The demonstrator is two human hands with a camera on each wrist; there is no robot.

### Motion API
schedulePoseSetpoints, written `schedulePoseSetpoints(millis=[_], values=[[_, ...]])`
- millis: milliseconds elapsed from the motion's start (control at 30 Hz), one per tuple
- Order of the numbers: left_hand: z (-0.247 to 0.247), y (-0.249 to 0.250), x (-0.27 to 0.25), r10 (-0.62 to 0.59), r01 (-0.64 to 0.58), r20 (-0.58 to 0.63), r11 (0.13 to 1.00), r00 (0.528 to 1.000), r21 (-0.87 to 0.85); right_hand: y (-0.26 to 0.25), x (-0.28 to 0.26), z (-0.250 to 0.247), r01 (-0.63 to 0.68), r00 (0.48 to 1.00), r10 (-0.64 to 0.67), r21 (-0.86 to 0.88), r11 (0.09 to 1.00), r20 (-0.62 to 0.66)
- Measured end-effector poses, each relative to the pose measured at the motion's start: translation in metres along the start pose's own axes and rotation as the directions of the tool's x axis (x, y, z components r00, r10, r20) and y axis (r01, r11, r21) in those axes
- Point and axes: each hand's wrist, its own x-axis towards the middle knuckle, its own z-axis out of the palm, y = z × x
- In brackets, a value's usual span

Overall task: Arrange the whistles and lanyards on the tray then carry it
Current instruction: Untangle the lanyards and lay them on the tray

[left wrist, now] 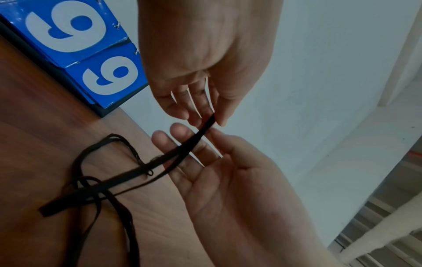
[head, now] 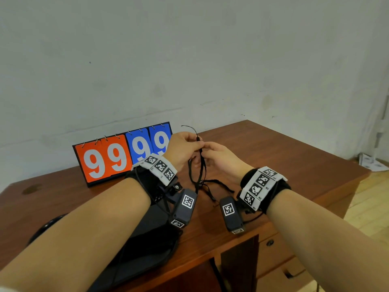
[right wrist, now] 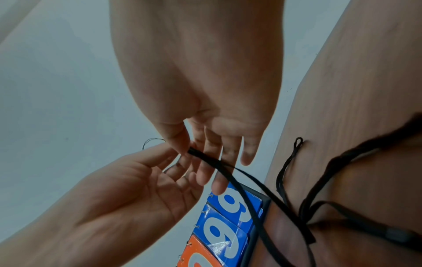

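Observation:
A black lanyard (head: pixel 201 165) hangs from both hands above the brown table (head: pixel 273 154). My left hand (head: pixel 197 142) pinches its upper end between thumb and fingers, and my right hand (head: pixel 205 147) pinches the same strap just below. A thin thread loop sticks up above the pinch. The rest of the strap joins a loose tangle of black lanyards (head: pixel 207 185) lying on the table. The left wrist view shows the strap (left wrist: pixel 141 171) running from my left hand (left wrist: pixel 210 117) across my right hand (left wrist: pixel 205 140). In the right wrist view my right hand (right wrist: pixel 187 148) pinches the strap's end (right wrist: pixel 228 168). No whistle is in view.
An orange and blue flip scoreboard (head: pixel 117 157) showing 9s stands at the table's back left, close to my left hand. A dark flat object (head: pixel 147 239) lies under my left forearm near the front edge. The table has a drawer (head: pixel 270 242). Papers (head: pixel 370 163) lie on the floor.

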Motion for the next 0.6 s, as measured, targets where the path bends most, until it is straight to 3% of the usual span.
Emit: schedulePoseSetpoints(millis=[233, 600], values=[[-0.013, 0.000, -0.010, -0.066, 0.064, 0.067, 0.997, 0.996, 0.038, -0.011, -0.012, 0.009, 0.025, 0.999, -0.025, 0.007, 1.000, -0.035], [-0.047, 0.019, -0.040, -0.060, 0.058, 0.022, 0.995, 0.998, 0.085, -0.036, -0.030, 0.020, 0.032, 0.989, -0.065, -0.241, 0.970, -0.130]])
